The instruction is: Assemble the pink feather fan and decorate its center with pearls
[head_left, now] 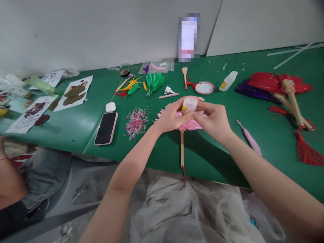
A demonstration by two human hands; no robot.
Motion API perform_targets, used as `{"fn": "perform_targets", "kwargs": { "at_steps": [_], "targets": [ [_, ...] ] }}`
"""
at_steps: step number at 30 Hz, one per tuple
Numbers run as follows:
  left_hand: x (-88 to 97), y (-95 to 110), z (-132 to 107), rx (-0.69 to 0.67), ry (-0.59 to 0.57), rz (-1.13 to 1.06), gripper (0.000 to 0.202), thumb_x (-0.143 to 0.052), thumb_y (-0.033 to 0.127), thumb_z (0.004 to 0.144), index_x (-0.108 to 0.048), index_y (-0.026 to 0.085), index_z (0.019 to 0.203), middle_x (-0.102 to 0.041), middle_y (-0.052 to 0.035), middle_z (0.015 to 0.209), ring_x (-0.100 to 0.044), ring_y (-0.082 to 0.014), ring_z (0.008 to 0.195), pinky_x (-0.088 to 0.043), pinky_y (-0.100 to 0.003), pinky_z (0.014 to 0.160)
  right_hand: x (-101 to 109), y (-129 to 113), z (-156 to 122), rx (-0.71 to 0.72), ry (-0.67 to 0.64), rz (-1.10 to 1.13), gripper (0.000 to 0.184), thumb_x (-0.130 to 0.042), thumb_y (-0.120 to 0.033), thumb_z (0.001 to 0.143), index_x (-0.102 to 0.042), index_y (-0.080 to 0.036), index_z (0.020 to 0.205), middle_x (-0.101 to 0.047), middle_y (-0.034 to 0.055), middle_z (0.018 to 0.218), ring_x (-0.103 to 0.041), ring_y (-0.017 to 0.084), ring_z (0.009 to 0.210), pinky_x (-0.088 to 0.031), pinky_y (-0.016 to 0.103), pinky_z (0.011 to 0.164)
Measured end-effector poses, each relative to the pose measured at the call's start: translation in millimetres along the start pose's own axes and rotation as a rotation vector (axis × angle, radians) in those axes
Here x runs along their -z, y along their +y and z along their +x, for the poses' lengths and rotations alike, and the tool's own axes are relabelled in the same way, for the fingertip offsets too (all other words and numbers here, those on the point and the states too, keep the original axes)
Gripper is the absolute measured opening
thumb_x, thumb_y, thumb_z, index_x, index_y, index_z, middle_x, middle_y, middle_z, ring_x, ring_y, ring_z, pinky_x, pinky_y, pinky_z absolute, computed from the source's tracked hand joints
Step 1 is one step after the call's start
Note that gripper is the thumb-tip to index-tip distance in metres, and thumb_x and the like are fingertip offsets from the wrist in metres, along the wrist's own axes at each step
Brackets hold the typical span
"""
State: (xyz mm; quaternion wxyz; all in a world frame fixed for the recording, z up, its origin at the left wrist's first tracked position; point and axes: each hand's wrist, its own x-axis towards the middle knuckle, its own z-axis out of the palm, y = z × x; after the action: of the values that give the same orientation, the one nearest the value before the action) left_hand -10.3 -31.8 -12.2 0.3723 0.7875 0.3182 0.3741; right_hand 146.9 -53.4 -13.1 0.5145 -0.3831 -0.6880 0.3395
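Observation:
Between my left hand (169,117) and my right hand (214,118) is a small translucent glue bottle (190,104) with a yellow label, its base facing me. Fingers of both hands are closed round it. Its far end is hidden. Below them lies a pink feather fan (191,126), partly covered by my hands, with its wooden handle (182,148) and a red cord toward the table's front edge. A heap of pink and purple sequins or beads (137,123) is left of the fan. One loose pink feather (250,137) rests to the right.
Behind my hands are a white nozzle cap (169,90), a round white lid (204,88), another bottle (228,81) and green feathers (154,83). A phone (106,128) lies left; red feather fans (280,83) lie right. A person's arm (11,179) shows at far left.

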Motion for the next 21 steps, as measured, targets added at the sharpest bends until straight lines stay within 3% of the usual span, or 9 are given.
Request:
{"fn": "perform_targets", "kwargs": {
  "at_steps": [5, 14, 21],
  "targets": [
    [-1.4, 0, 2, -0.022, 0.040, -0.019, 0.050, -0.059, 0.052, 0.079, -0.054, 0.021, 0.118, -0.064, -0.0062, 0.108, -0.062, -0.0205, 0.093, -0.050, -0.030, 0.076, 0, -1, 3, 0.007, -0.002, -0.016, 0.019, -0.060, -0.022, 0.077, -0.073, -0.024, 0.092, -0.074, -0.0012, 0.085, -0.067, 0.023, 0.080, -0.054, 0.033, 0.068],
    [14.2, -2, 0, -0.031, 0.082, -0.009, 0.048, -0.062, 0.048, 0.079, -0.054, 0.017, 0.115, -0.063, -0.0087, 0.113, -0.061, -0.0204, 0.096, -0.048, -0.030, 0.081, -17, 5, 14, 0.034, -0.016, 0.084, 0.020, -0.061, -0.027, 0.080, -0.073, -0.018, 0.092, -0.073, 0.0011, 0.085, -0.066, 0.021, 0.079, -0.051, 0.031, 0.070],
    [1.4, -9, 7, -0.006, 0.062, -0.027, 0.053, -0.055, 0.055, 0.081, -0.050, 0.018, 0.118, -0.060, -0.0103, 0.118, -0.061, -0.0208, 0.099, -0.049, -0.030, 0.079, -5, 9, 13, 0.024, -0.006, 0.010, 0.022, -0.060, -0.027, 0.079, -0.072, -0.017, 0.095, -0.072, 0.0016, 0.085, -0.066, 0.022, 0.078, -0.050, 0.030, 0.067]
  ]
}}
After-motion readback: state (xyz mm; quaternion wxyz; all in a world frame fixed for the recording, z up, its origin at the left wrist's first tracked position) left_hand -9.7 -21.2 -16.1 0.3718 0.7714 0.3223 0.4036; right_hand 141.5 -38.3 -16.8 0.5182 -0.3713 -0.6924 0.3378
